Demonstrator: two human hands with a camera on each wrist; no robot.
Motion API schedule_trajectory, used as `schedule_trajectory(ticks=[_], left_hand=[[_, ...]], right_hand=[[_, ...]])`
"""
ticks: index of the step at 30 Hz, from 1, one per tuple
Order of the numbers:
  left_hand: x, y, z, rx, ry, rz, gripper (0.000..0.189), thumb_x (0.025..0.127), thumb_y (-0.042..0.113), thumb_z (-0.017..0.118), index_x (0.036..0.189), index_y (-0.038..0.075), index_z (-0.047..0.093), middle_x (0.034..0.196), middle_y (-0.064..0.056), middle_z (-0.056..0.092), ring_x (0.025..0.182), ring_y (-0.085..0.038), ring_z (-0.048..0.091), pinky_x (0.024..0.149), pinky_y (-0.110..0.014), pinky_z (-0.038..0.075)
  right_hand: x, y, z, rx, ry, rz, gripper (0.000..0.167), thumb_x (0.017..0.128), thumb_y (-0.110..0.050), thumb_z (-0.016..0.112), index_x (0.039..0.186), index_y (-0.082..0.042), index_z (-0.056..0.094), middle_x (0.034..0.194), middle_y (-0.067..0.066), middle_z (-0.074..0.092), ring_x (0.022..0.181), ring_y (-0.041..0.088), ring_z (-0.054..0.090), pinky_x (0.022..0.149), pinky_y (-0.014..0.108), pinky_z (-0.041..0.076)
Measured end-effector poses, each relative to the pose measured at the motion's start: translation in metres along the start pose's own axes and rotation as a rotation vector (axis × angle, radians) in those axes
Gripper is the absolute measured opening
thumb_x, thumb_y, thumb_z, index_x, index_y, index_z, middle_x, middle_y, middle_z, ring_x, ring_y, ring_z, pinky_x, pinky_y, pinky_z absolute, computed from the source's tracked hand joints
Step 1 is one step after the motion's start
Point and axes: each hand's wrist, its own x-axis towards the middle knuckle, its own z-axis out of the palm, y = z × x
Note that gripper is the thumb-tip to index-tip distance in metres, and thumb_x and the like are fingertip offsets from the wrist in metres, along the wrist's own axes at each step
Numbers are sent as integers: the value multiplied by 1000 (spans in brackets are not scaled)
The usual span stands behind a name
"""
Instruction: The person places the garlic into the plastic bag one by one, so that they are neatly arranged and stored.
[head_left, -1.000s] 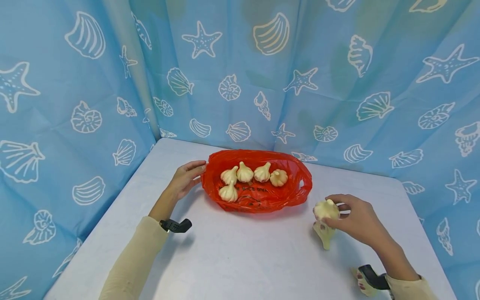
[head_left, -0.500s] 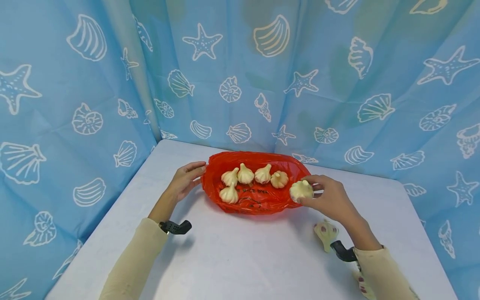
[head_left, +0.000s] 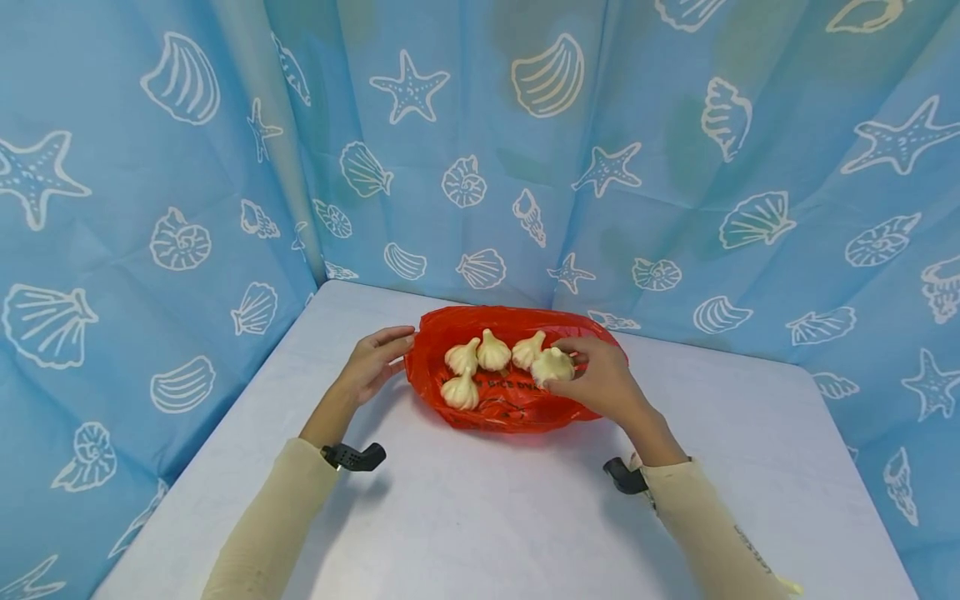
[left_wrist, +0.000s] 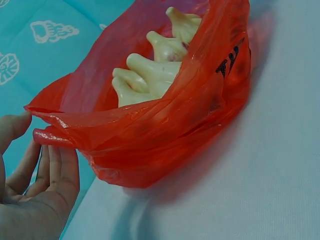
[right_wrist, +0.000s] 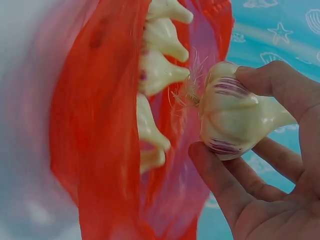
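A red plastic bag point(head_left: 525, 412) lies with its mouth spread, and several pale garlic bulbs point(head_left: 492, 350) sit inside it. At its left end my left hand point(head_left: 372, 363) pinches the rim between thumb and fingers, as the left wrist view shows at the bag's folded edge point(left_wrist: 55, 135). My right hand point(head_left: 603, 379) grips another garlic bulb point(head_left: 552, 367) over the right part of the bag. Seen from the right wrist, that purple-streaked bulb point(right_wrist: 230, 115) has its root hairs facing the bag, with thumb and fingertips on opposite sides.
The white table point(head_left: 450, 517) carries the bag near its back edge. A blue curtain point(head_left: 480, 150) with shell prints stands behind and at the sides. Beneath the right sleeve point(head_left: 708, 517), a yellowish tip point(head_left: 790, 586) of something mostly hidden shows.
My right hand has carried its garlic bulb left from the table's right side to over the bag, covering a bulb there. My left hand has stayed at the rim.
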Motion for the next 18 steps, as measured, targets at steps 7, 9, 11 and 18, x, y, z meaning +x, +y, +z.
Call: schedule_trajectory(ticks=[7, 9, 11, 18], left_hand=[[0, -2, 1, -7, -25, -4, 50, 93, 20, 67, 138, 3, 51, 134, -12, 54, 118, -25, 54, 96, -36, 50], [1, -3, 1, -13, -21, -4, 48, 93, 19, 67, 136, 3, 52, 134, -12, 54, 118, -26, 53, 96, -36, 50], [2, -3, 1, -9, -14, -1, 47, 93, 19, 67, 135, 4, 53, 134, -12, 54, 118, -26, 53, 96, -36, 50], [3, -2, 2, -10, -15, 0, 47, 94, 18, 66, 136, 3, 52, 133, -12, 54, 118, -26, 53, 95, -35, 51]], right_hand=[[10, 2, 33, 50, -1, -24, 55, 73, -29, 86, 122, -12, 66, 119, 5, 63, 97, 27, 64, 78, 41, 58], [11, 6, 42, 61, 14, -37, 55, 73, -31, 87, 121, -15, 66, 118, 2, 63, 98, 26, 64, 79, 41, 58], [11, 10, 52, 82, 33, -67, 56, 73, -32, 87, 122, -14, 66, 116, 1, 63, 98, 25, 64, 80, 41, 57], [14, 19, 77, 121, 45, -71, 57, 73, -27, 87, 124, -12, 65, 117, -4, 64, 100, 18, 63, 83, 37, 57]])
